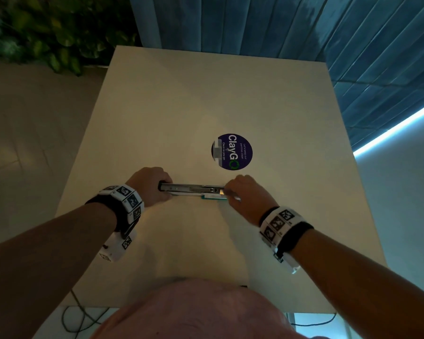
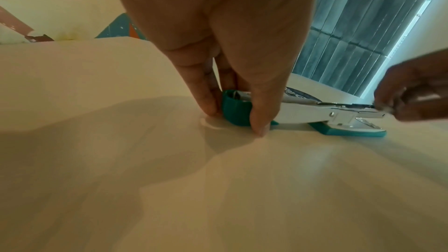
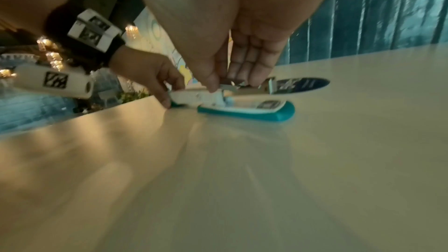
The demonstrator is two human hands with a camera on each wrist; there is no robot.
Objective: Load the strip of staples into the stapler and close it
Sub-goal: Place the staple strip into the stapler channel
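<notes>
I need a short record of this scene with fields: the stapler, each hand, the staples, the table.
stapler: lies on the table, teal base down, opened out flat, metal channel facing up
left hand: grips the teal hinged end
right hand: pinches a strip of staples at the open channel
staples: not yet fully seated, as far as can be seen
table: white, with a round dark sticker beyond the stapler
</notes>
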